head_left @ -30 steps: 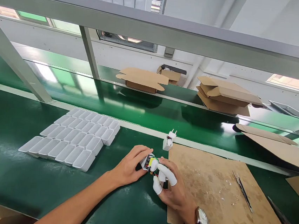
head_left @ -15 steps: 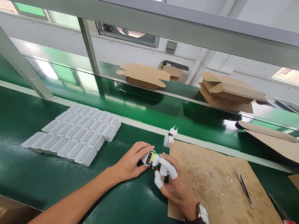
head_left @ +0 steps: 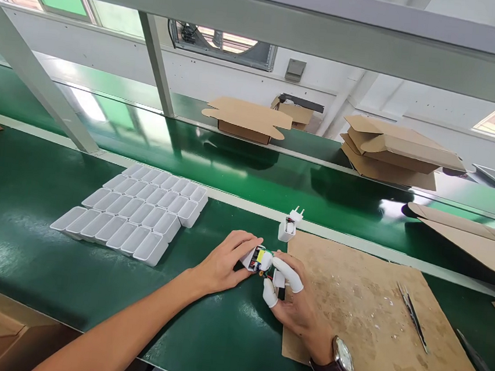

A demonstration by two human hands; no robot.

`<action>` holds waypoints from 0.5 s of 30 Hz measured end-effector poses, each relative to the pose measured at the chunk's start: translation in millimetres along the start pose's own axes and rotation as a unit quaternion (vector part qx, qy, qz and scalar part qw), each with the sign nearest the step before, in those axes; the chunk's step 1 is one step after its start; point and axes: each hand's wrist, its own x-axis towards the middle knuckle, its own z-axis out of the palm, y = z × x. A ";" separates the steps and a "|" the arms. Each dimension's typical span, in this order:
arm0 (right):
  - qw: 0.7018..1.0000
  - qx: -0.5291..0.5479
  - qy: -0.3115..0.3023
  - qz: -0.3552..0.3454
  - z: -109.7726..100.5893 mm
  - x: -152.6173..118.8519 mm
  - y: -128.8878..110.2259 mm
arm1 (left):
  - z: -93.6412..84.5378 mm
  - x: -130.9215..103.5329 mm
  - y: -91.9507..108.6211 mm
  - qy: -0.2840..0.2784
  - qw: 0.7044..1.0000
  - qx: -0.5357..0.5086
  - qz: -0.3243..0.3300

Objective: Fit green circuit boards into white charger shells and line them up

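Note:
My left hand (head_left: 225, 264) is closed around a small white plastic charger housing (head_left: 247, 259), its open end facing right. A circuit board (head_left: 262, 259) with a yellow-wrapped part sits at that opening, partly inside. My right hand (head_left: 297, 301), with white finger cots on thumb and forefinger, is closed on the board's right end. A white plug piece (head_left: 279, 279) rests within the right hand's fingers, wires close by. Behind the hands, another white charger (head_left: 287, 229) stands upright, its two-pin plug top tilted off the housing.
Rows of open white housings (head_left: 126, 212) stand on the green table at left. A stained cardboard sheet (head_left: 350, 300) lies at right with tweezers (head_left: 413, 318) on it. Scissors (head_left: 481, 365) lie at the far right. A green conveyor (head_left: 248, 177) runs behind, with cardboard boxes (head_left: 400, 147) beyond.
The camera view has shifted, so the scene sits slightly further right. Both hands keep nearly the same hold on the housing and board.

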 end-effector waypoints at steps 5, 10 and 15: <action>1.000 0.010 -0.001 0.005 1.3 -2.3 2.5 | 0.1 -0.4 0.3 0.002 1.000 0.001 0.001; 1.000 0.012 0.004 -0.001 2.3 -1.6 2.9 | 0.6 -0.2 0.9 0.007 1.000 0.000 0.005; 1.000 0.001 0.000 -0.003 1.1 -0.9 1.7 | 0.7 0.1 1.0 0.013 1.000 0.004 0.010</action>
